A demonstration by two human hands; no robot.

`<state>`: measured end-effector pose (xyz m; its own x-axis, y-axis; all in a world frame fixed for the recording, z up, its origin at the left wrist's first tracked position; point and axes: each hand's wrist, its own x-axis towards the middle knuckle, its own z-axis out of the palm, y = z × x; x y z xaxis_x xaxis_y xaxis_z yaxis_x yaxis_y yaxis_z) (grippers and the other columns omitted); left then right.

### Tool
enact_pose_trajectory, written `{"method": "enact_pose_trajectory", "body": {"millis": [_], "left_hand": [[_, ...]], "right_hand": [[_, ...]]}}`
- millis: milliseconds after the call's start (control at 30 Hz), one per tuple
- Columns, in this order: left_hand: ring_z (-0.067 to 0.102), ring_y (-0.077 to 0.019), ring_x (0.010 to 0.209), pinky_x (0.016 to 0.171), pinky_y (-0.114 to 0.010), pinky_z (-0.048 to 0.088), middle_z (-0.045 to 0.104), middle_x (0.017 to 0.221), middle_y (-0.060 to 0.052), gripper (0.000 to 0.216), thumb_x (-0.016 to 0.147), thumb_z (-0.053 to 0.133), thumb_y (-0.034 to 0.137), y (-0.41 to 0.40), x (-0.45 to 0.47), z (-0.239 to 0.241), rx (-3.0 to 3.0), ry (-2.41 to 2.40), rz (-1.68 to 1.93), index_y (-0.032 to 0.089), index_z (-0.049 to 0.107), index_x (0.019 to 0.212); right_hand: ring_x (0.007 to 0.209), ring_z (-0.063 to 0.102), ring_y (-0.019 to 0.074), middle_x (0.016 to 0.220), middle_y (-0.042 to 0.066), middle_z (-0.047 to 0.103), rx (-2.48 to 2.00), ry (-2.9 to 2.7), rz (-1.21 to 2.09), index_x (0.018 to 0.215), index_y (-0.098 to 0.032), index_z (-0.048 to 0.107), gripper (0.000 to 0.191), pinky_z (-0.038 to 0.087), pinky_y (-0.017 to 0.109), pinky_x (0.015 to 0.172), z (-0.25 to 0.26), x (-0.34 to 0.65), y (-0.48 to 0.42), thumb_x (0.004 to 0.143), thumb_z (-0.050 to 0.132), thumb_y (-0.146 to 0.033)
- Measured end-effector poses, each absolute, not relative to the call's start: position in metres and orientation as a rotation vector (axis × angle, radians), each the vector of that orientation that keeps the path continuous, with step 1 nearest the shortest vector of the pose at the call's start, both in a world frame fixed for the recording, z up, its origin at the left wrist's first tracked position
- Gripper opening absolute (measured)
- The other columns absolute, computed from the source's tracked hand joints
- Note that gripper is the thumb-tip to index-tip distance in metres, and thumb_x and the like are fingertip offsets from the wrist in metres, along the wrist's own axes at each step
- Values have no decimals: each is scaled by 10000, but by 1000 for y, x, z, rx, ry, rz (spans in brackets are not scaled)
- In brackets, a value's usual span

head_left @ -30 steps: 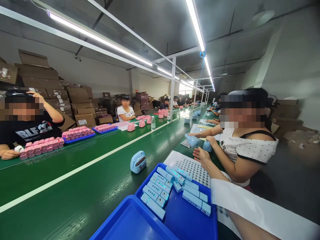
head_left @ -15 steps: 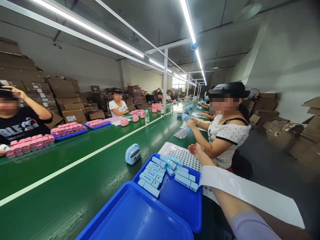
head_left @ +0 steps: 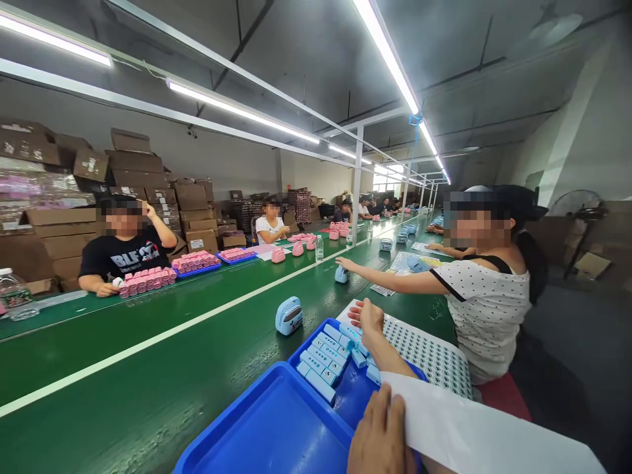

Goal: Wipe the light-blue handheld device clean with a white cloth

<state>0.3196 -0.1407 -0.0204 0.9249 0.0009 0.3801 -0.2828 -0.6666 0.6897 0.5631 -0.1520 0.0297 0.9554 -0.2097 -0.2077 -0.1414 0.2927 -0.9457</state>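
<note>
My right hand [head_left: 368, 316] has moved off the dotted sheet [head_left: 424, 352] and now hovers, grip released and fingers spread, over the pale blue parts [head_left: 323, 359] lined up in the blue tray [head_left: 348, 398] on the table. My left hand [head_left: 381, 434] has come into view against the white strip [head_left: 469, 428]. I cannot tell whether its grip holds the strip.

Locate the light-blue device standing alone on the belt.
Head view, centre: the light-blue device stands on the green belt, just left of the blue tray of parts.
</note>
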Motion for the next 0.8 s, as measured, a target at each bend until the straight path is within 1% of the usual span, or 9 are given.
{"method": "enact_pose_trajectory", "body": {"millis": [100, 167, 233, 333, 500, 567, 633, 733, 800], "left_hand": [[728, -340, 1229, 1037, -441, 605, 713, 1419, -102, 480, 884, 520, 143, -123, 334, -34, 2048, -139, 466, 245, 764, 1285], [775, -323, 1029, 922, -387, 615, 828, 1086, -108, 283, 894, 598, 300, -102, 338, -30, 1763, 20, 475, 209, 818, 1048], [745, -292, 787, 743, -341, 597, 771, 754, -87, 344, 816, 708, 503, -76, 343, -18, 1479, 217, 448, 166, 774, 825], [664, -243, 611, 557, -307, 514, 706, 654, -64, 546, 656, 786, 677, -41, 357, 0, 1285, 358, 382, 158, 685, 794], [552, -157, 488, 490, -263, 454, 619, 564, -22, 498, 596, 807, 601, -31, 376, 6, 1243, 395, 274, 152, 636, 727], [577, -179, 503, 475, -276, 465, 639, 595, -47, 468, 657, 755, 571, -43, 379, 4, 1253, 416, 222, 131, 674, 795], [698, -256, 673, 515, -313, 527, 746, 829, -137, 522, 739, 704, 552, -57, 376, 3, 1262, 446, 200, 116, 699, 1026], [733, -324, 1126, 776, -349, 628, 699, 1329, -220, 660, 774, 754, 526, -72, 352, 2, 1307, 459, 324, 146, 629, 1299], [721, -344, 1197, 878, -368, 637, 686, 1393, -199, 657, 773, 802, 530, -75, 321, 0, 1372, 422, 410, 189, 642, 1311]], "right_hand": [[685, 632, 124, 908, 15, 674, -1295, 220, 42, 1104, -154, 651, 357, 554, 264, 608, 26, 551, -128, 1086, 552, -496], [704, 634, 126, 930, 19, 674, -1305, 126, 120, 1117, -153, 646, 336, 553, 265, 621, 26, 542, -124, 1088, 553, -475], [739, 647, 131, 973, 32, 690, -1314, -23, 241, 1128, -149, 653, 329, 555, 269, 646, 28, 526, -133, 1085, 562, -462], [814, 688, 156, 1062, 64, 729, -1322, -312, 500, 1196, -161, 684, 437, 551, 278, 670, 29, 487, -157, 1025, 636, -560], [768, 677, 158, 943, 39, 772, -1412, -534, 641, 1114, -176, 766, 557, 488, 244, 649, 7, 431, -178, 754, 927, -571], [694, 644, 120, 897, 34, 762, -1439, -459, 600, 1018, -150, 762, 439, 468, 229, 612, -6, 433, -180, 847, 862, -541], [631, 628, 107, 833, 22, 739, -1461, -341, 586, 943, -131, 733, 332, 480, 228, 578, -16, 449, -183, 929, 798, -456], [539, 560, 83, 723, -34, 656, -1480, -88, 460, 878, -135, 679, 253, 467, 206, 511, -19, 486, -197, 1013, 707, -347], [524, 526, 73, 714, -51, 619, -1452, 84, 320, 893, -144, 659, 228, 453, 191, 488, -13, 512, -213, 1042, 669, -316]]}}
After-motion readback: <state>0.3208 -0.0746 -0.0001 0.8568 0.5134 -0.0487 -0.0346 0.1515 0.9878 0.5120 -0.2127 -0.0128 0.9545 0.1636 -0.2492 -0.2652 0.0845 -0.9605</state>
